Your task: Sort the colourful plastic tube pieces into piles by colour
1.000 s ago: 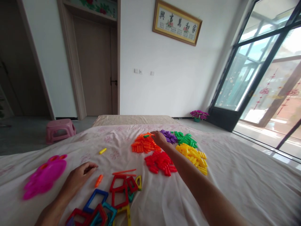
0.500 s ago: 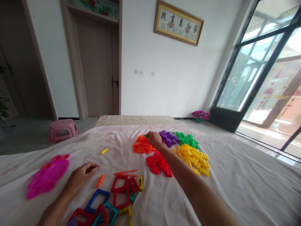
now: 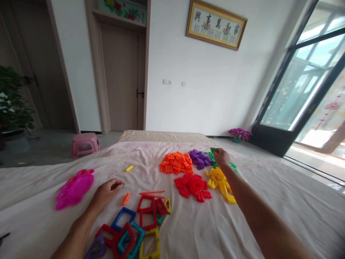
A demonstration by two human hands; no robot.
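Observation:
My right hand (image 3: 222, 157) is closed on a small green piece (image 3: 212, 149), above the back of the green pile (image 3: 233, 166). Near it lie the purple pile (image 3: 199, 159), the yellow pile (image 3: 219, 180), the orange pile (image 3: 175, 162) and the red pile (image 3: 193, 186). My left hand (image 3: 110, 188) hovers at the left with its fingers curled together; whether anything is between them is too small to tell. Beside it are a single orange piece (image 3: 126, 199) and, farther back, a yellow piece (image 3: 129, 168).
Magnetic frames, among them a blue one (image 3: 115, 220) and a yellow one (image 3: 157, 244), overlap at the front. A magenta tray (image 3: 75, 190) lies at the left on the cloth. A pink stool (image 3: 85, 137) stands beyond the table.
My right hand has moved right from the orange pile to the green pile, with the green piece in it. The view has turned slightly left; my left hand keeps its place on the cloth.

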